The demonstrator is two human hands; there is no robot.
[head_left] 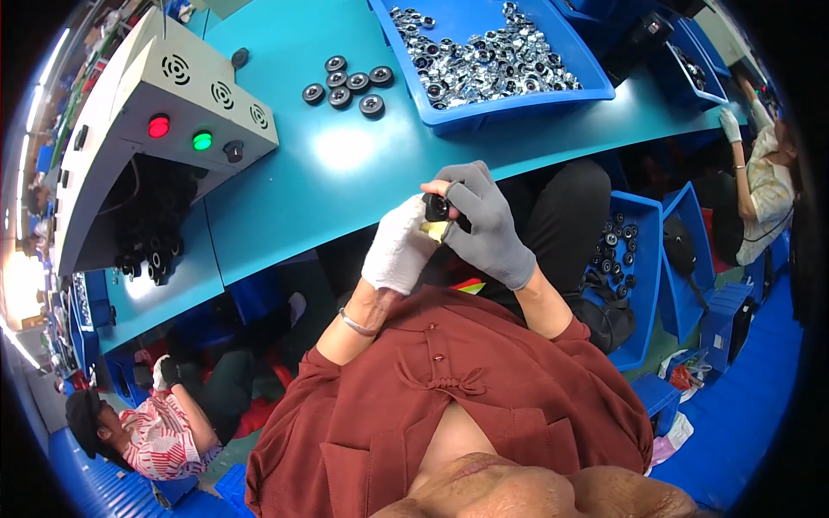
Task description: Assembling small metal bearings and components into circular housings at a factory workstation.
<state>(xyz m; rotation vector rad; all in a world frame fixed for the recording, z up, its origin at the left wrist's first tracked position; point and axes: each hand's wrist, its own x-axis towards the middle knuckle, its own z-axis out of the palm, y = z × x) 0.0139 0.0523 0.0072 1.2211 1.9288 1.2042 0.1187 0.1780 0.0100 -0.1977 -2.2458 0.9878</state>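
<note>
Both my hands meet in front of my chest, near the table edge. My left hand, in a white glove, is closed on a small black round part with a hollow face. My right hand, in a grey glove with a bare fingertip, curls round the same part from the other side. A bit of yellow material shows just under it, between the hands; I cannot tell what it is. Beyond my hands, several black wheel-like parts with metal centres lie grouped on the table.
The teal table runs across ahead. On it a blue tray holds many shiny metal parts. At left stands a white machine with red and green lights. A blue bin of black round parts sits at right. Co-workers sit on both sides.
</note>
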